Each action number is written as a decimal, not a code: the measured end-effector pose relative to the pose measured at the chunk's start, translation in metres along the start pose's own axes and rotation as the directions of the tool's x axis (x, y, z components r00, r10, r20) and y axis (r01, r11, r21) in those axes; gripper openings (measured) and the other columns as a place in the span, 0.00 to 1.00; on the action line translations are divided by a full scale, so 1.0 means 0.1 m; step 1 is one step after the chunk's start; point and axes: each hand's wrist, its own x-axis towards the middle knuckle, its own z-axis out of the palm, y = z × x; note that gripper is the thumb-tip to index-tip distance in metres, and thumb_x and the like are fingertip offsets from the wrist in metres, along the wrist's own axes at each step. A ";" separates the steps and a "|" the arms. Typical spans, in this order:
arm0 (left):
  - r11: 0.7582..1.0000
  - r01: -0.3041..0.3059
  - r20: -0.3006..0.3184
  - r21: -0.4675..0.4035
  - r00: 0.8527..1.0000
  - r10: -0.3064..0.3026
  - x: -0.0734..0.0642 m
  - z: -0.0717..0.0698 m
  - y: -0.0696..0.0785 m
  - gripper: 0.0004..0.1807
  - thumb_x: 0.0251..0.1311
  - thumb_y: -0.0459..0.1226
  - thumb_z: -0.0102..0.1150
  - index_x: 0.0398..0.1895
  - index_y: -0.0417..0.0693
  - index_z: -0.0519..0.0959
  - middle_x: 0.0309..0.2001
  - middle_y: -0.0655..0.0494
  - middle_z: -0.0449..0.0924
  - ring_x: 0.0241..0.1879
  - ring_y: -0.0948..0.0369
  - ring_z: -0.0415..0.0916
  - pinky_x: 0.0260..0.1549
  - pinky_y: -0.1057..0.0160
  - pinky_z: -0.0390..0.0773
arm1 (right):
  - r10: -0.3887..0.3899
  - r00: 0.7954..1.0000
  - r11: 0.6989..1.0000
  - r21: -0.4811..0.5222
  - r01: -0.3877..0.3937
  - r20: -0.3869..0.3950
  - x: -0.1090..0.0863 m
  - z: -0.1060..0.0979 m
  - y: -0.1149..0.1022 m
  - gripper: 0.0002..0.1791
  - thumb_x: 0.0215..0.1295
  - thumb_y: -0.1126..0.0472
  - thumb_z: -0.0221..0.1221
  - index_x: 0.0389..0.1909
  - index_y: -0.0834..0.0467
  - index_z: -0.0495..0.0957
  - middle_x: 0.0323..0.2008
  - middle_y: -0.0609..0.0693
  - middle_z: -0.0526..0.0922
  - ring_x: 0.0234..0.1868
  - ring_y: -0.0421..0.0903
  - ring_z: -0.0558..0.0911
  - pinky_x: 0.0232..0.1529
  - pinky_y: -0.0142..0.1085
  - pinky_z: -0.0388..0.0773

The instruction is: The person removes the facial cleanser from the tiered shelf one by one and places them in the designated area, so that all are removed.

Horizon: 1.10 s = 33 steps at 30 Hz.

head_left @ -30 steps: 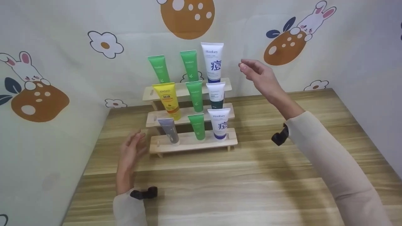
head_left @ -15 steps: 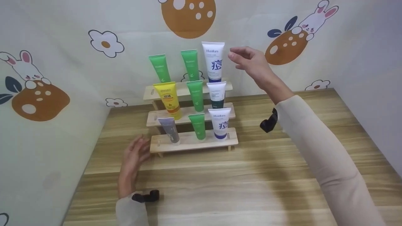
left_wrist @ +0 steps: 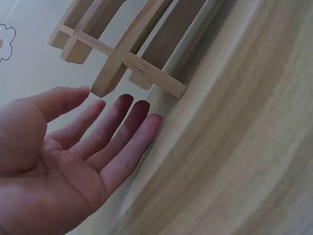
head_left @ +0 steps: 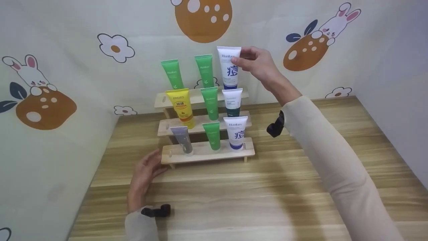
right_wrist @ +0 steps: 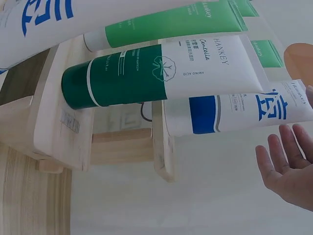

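Note:
A three-tier wooden stand (head_left: 200,157) carries several upright squeeze tubes. At the right end of the top tier is a tall white tube with blue print (head_left: 228,75). My right hand (head_left: 260,65) is at this tube's upper right edge, thumb in front and fingers partly hidden behind. In the right wrist view, the fingers of my right hand (right_wrist: 293,161) look spread and loosely bent beside the tube. My left hand (head_left: 146,170) is at the left end of the bottom tier. In the left wrist view, my left hand's fingers (left_wrist: 129,152) are spread, the thumb tip near the board's corner.
Green tubes (head_left: 211,103) form the middle column, with another green tube (head_left: 173,74) at top left. A yellow tube (head_left: 181,105), a grey tube (head_left: 182,139), a white-and-dark-green tube (head_left: 232,102) and a smaller white-and-blue tube (head_left: 236,132) share the lower tiers. Behind stands a patterned wall (head_left: 150,40).
My right hand has moved left to the tall white tube, its thumb now in front of it. My left hand has come slightly right, up to the stand's left end. The tubes stay in place.

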 end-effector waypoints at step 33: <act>0.997 0.018 0.007 -0.069 1.000 -0.017 0.07 0.00 -0.14 0.32 0.66 0.39 0.63 0.72 0.42 0.67 0.69 0.44 0.68 0.47 0.63 0.84 0.50 0.56 0.90 | -0.048 0.983 0.999 0.001 0.049 -0.179 -0.04 -0.15 0.13 0.24 0.68 0.49 0.62 0.62 0.51 0.74 0.59 0.50 0.78 0.58 0.45 0.78 0.66 0.36 0.80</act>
